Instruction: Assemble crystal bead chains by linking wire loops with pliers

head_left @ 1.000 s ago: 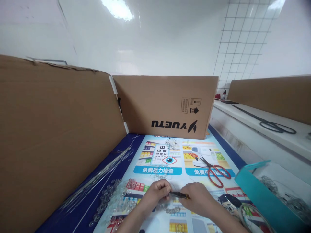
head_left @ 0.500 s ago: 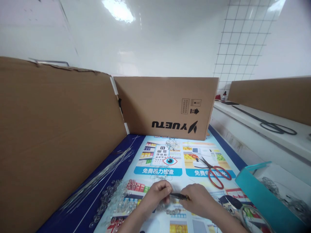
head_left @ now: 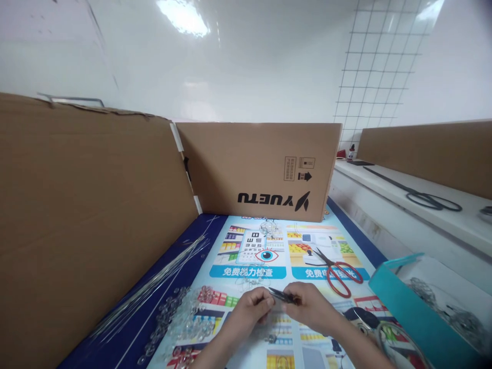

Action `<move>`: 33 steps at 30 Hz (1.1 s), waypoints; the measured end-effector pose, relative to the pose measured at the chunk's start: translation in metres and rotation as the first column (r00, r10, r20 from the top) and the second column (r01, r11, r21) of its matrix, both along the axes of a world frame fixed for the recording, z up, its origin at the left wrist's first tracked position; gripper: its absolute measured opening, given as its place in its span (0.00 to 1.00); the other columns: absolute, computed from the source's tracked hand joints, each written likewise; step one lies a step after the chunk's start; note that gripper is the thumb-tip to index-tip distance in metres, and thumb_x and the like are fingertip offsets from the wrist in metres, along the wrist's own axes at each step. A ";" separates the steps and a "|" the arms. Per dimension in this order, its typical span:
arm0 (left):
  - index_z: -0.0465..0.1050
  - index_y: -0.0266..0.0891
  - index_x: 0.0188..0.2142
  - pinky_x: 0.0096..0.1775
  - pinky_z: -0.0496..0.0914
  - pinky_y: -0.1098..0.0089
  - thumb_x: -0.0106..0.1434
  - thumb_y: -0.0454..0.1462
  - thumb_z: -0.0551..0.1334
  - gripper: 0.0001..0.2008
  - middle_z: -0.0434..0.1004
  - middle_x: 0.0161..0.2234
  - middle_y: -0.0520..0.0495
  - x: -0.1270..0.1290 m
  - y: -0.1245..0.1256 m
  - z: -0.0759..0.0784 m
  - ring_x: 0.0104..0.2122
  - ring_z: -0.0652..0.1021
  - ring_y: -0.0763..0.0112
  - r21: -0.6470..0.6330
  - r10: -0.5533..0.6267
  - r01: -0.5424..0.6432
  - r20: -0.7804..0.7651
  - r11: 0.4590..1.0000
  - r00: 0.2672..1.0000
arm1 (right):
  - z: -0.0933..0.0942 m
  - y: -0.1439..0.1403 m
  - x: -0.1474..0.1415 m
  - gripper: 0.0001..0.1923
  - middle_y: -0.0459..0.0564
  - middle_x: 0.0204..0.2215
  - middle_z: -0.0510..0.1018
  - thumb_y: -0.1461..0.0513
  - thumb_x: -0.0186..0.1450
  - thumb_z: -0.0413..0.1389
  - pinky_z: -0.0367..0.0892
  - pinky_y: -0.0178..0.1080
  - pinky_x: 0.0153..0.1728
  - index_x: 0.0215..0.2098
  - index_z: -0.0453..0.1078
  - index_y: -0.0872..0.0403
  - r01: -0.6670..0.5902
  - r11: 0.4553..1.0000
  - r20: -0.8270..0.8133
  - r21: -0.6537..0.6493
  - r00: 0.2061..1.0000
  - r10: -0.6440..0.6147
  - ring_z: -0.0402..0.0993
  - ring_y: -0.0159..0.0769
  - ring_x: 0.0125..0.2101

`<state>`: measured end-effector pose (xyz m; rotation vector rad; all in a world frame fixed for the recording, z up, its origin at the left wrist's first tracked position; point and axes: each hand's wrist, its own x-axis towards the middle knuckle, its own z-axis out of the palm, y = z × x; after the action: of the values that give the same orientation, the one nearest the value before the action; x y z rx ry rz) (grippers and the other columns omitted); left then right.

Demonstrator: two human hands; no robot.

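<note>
My right hand (head_left: pixel 312 308) grips small dark pliers (head_left: pixel 282 295) whose tip points left toward my left hand (head_left: pixel 250 309). The left hand's fingers pinch something small and clear at the pliers' tip, too small to make out. Both hands hover low over a printed mat (head_left: pixel 265 266), close to the near edge. A pile of clear beads (head_left: pixel 184 323) lies just left of my left hand. A bundle of thin silvery wires (head_left: pixel 161 277) stretches along the mat's left side.
Red-handled scissors (head_left: pixel 338 269) lie on the mat to the right. Cardboard walls stand at the left (head_left: pixel 84 220) and back (head_left: pixel 257 169). A teal box (head_left: pixel 423 312) with clear parts sits at the right. Black shears (head_left: pixel 418 195) rest on a white ledge beyond.
Both hands have risen slightly and moved a little away from me, and the pliers now tilt up toward the left. The view has shifted slightly.
</note>
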<state>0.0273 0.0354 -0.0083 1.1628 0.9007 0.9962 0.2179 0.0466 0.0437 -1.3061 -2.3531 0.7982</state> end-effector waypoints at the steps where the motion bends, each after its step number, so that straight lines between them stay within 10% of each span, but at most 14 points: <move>1: 0.65 0.37 0.24 0.21 0.55 0.75 0.54 0.49 0.64 0.17 0.61 0.15 0.57 0.000 0.000 0.001 0.15 0.61 0.79 -0.007 0.006 -0.005 0.005 1.000 1.000 | 0.001 0.000 0.001 0.08 0.40 0.21 0.64 0.60 0.59 0.51 0.52 0.28 0.23 0.23 0.61 0.54 -0.007 1.000 -0.008 -0.005 1.000 0.007 0.60 0.27 0.25; 14: 0.67 0.37 0.27 0.20 0.52 0.76 0.55 0.50 0.62 0.17 0.63 0.18 0.55 -0.004 -0.004 0.012 0.18 0.62 0.78 -0.061 0.082 -0.077 0.096 0.995 0.992 | -0.010 0.003 0.011 0.10 0.39 0.15 0.57 0.60 0.56 0.52 0.44 0.30 0.19 0.19 0.63 0.55 -0.028 0.998 0.141 -0.047 0.989 0.034 0.53 0.25 0.19; 33: 0.67 0.37 0.25 0.20 0.51 0.76 0.56 0.46 0.63 0.14 0.62 0.16 0.56 -0.003 -0.005 0.007 0.16 0.60 0.80 -0.034 0.052 -0.051 0.027 0.998 0.998 | -0.002 -0.010 0.001 0.10 0.45 0.20 0.75 0.59 0.57 0.50 0.40 0.35 0.21 0.22 0.70 0.52 -0.011 0.985 0.362 0.173 0.931 -0.053 0.66 0.32 0.22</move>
<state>0.0239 0.0307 -0.0010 1.1002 0.9262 1.0331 0.2185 0.0371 0.0417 -1.5077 -2.6138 0.3525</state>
